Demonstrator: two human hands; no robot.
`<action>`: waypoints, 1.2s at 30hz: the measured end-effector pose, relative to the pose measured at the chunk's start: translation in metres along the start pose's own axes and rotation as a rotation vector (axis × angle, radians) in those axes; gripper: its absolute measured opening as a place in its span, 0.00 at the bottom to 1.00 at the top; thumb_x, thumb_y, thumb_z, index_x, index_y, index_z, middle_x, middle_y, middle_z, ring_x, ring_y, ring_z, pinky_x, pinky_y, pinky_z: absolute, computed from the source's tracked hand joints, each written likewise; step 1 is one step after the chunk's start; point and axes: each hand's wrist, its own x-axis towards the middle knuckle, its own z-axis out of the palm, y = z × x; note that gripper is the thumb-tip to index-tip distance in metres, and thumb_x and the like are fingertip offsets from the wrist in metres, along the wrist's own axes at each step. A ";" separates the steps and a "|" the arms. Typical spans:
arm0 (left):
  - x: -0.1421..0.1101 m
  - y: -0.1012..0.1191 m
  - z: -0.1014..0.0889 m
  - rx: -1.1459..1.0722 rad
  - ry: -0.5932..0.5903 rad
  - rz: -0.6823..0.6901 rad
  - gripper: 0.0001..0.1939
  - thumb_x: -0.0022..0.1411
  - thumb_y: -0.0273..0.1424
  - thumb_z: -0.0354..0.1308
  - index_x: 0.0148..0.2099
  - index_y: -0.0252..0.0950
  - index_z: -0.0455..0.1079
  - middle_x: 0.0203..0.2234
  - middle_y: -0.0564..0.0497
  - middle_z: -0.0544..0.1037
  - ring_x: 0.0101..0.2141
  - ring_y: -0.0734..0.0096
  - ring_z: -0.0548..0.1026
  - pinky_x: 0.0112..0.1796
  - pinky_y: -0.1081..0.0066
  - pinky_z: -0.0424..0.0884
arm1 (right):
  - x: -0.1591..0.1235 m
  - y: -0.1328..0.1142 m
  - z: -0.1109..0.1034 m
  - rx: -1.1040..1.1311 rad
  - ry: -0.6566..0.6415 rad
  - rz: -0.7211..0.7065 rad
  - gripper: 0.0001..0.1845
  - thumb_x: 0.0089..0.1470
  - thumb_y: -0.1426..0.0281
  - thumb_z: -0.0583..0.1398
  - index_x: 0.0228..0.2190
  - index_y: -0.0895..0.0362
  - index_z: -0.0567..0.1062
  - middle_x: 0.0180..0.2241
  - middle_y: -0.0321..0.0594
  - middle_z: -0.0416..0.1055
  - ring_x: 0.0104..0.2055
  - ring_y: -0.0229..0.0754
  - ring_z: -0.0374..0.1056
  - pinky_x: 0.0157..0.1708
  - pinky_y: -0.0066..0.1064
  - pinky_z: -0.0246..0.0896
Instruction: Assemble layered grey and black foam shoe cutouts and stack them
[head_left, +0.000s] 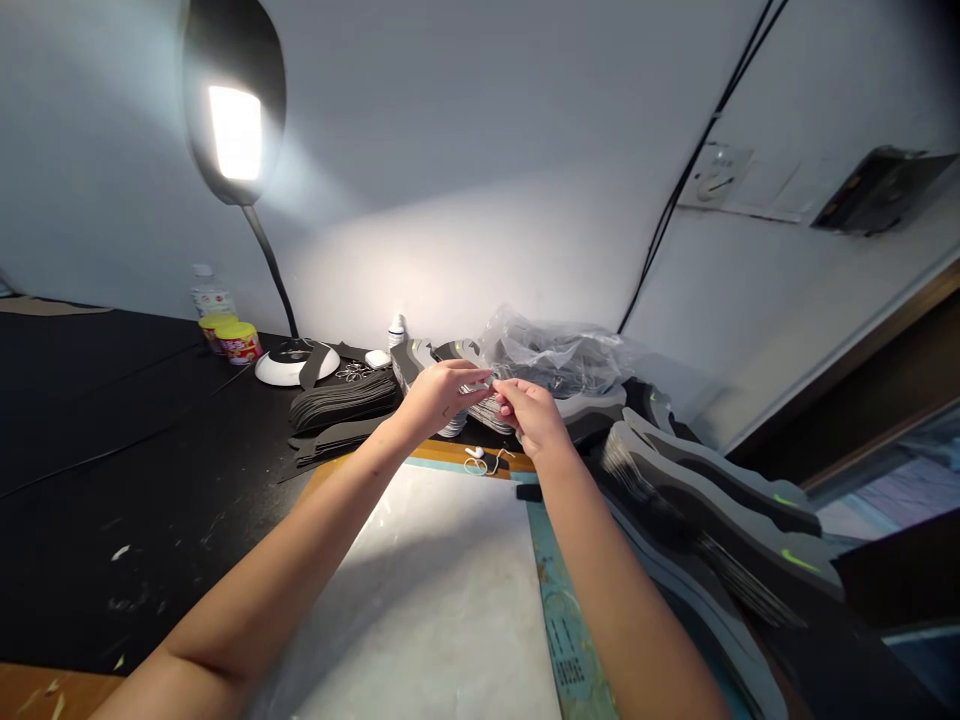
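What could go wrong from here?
Whatever is between the left hand and right hand is too small to make out; if dropped, it might be hard to find. The white earbud lies loose below them and could get knocked. The layered grey-and-black pieces beside the right forearm might slide if bumped.

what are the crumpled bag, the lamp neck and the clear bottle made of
The bag looks like thin, glossy plastic film: it wrinkles and lets dark shapes show through. The bottle is probably clear, stiff plastic, being see-through and upright. The lamp neck is dark and fairly matte; coated metal or plastic, I can't tell which.
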 end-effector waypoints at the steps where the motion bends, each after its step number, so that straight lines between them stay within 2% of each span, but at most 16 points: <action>1: 0.000 -0.001 0.001 -0.027 0.006 -0.010 0.15 0.67 0.35 0.57 0.52 0.35 0.76 0.39 0.43 0.80 0.37 0.66 0.77 0.37 0.69 0.73 | 0.000 -0.001 0.000 0.016 -0.007 0.016 0.14 0.38 0.64 0.68 0.20 0.57 0.70 0.19 0.30 0.66 0.18 0.28 0.57 0.19 0.20 0.62; 9: 0.000 -0.001 0.000 -0.193 0.049 -0.070 0.15 0.64 0.35 0.61 0.50 0.35 0.77 0.36 0.45 0.80 0.33 0.71 0.76 0.30 0.74 0.73 | 0.000 -0.002 -0.002 0.100 -0.065 0.072 0.14 0.37 0.65 0.69 0.22 0.58 0.70 0.19 0.28 0.64 0.19 0.26 0.56 0.20 0.18 0.63; 19: 0.000 0.003 0.002 -0.114 0.117 -0.082 0.14 0.61 0.33 0.62 0.47 0.33 0.79 0.32 0.47 0.81 0.28 0.75 0.75 0.30 0.76 0.74 | 0.001 0.001 -0.004 0.076 -0.124 0.035 0.17 0.33 0.61 0.70 0.20 0.57 0.70 0.20 0.29 0.65 0.19 0.27 0.56 0.21 0.19 0.61; 26: -0.001 0.003 0.002 -0.156 0.097 -0.095 0.13 0.59 0.32 0.62 0.45 0.33 0.79 0.32 0.46 0.81 0.30 0.73 0.77 0.30 0.75 0.75 | 0.002 0.002 -0.005 -0.003 -0.140 0.003 0.16 0.34 0.61 0.69 0.19 0.57 0.70 0.18 0.29 0.65 0.19 0.28 0.58 0.21 0.21 0.60; 31: -0.006 -0.003 0.006 -0.209 0.082 -0.173 0.14 0.57 0.34 0.64 0.43 0.32 0.79 0.31 0.46 0.81 0.30 0.71 0.77 0.30 0.75 0.74 | 0.005 0.005 -0.008 -0.091 -0.158 -0.009 0.15 0.35 0.62 0.68 0.19 0.57 0.70 0.18 0.28 0.65 0.18 0.28 0.58 0.20 0.21 0.59; 36: -0.010 -0.010 0.013 -0.238 0.047 -0.225 0.11 0.53 0.30 0.64 0.40 0.32 0.78 0.29 0.48 0.81 0.29 0.71 0.77 0.30 0.76 0.73 | 0.008 0.011 -0.012 -0.159 -0.188 -0.034 0.15 0.37 0.62 0.67 0.20 0.57 0.69 0.17 0.28 0.64 0.17 0.28 0.59 0.20 0.21 0.59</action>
